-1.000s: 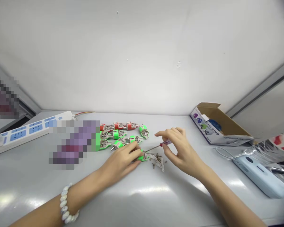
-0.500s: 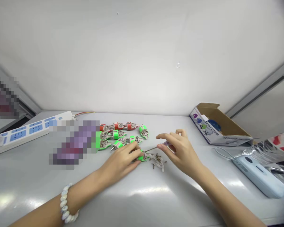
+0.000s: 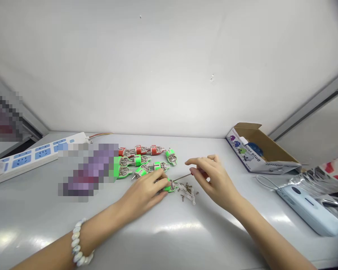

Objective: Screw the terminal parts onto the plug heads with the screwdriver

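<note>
Grey worktop (image 3: 146, 240), white wall (image 3: 169, 75) at far side. Bright green plug (image 3: 169, 186), metallic inner fittings exposed, lies mid-worktop, partly covered and gripped by the left hand (image 3: 149, 189). Right hand (image 3: 214, 180) grasps a screwdriver (image 3: 183, 177) slanting to the plug. Loose screws (image 3: 182, 198) lie just right.

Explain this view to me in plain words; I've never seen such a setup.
There is no machine here: these are a person's bare hands, seen by a head-worn camera looking forward and down. The left hand steadies a green plug part on the grey table. The right hand's fingers hold a thin screwdriver, its tip at that part. Small screws and white strips lie beside it, with other red and green plug pieces beyond. A power strip is at left, an open box at right.
</note>
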The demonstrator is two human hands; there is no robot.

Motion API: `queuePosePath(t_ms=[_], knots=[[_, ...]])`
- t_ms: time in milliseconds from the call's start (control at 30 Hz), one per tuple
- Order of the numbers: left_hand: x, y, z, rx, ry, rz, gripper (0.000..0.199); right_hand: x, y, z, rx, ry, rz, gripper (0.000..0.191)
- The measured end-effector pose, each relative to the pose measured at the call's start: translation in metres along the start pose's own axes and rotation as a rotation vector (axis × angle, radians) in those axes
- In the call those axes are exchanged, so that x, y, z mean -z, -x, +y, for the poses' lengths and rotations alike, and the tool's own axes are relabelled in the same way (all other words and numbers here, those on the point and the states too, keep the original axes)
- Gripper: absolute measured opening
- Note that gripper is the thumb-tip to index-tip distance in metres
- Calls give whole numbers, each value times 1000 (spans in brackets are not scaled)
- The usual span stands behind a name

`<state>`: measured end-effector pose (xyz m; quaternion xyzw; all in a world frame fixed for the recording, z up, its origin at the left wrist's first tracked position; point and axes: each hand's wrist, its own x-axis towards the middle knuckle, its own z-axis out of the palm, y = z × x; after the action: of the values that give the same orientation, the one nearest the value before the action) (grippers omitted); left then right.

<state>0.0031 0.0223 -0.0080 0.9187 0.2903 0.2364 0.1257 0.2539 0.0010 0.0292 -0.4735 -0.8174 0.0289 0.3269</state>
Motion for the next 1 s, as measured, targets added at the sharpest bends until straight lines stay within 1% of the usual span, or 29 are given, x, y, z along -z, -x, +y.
queuePosePath(t_ms=[167, 233, 300, 367, 433, 500, 567, 667, 733, 767, 833, 867, 1000], knots=[[-1, 0, -1, -25, -17, 10, 10, 5, 0, -3, 50, -77, -26, 25], [-1, 0, -1, -24, -17, 8, 10, 5, 1, -2, 34, -112, -2, 26], [-1, 0, -1, -24, -16, 5, 10, 3, 2, 1, -11, -157, 86, 27], [-1, 0, -1, -26, -17, 9, 10, 1, 2, 3, -38, -181, 196, 22], [-1, 0, 0, -34, -26, 21, 10, 0, 1, 5, -17, -164, 284, 14], [-2, 1, 0, -54, -41, 39, 12, -1, 0, 7, 29, -118, 321, 10], [-3, 2, 1, -73, -54, 55, 14, -3, -1, 6, 63, -91, 274, 14], [-4, 3, 3, -97, -77, 90, 15, -9, 0, 2, 98, -106, 109, 23], [-3, 4, 4, -123, -104, 125, 16, -17, 2, -2, 110, -93, 23, 23], [-2, 4, 5, -141, -119, 144, 16, -21, 3, -4, 98, -50, -30, 23], [-1, 3, 5, -173, -140, 177, 17, -29, 6, -7, 109, 30, -76, 15], [0, 3, 6, -185, -147, 192, 18, -32, 7, -7, 107, 48, -90, 14], [0, 2, 7, -222, -165, 238, 19, -39, 9, -4, 146, 123, -123, 22]])
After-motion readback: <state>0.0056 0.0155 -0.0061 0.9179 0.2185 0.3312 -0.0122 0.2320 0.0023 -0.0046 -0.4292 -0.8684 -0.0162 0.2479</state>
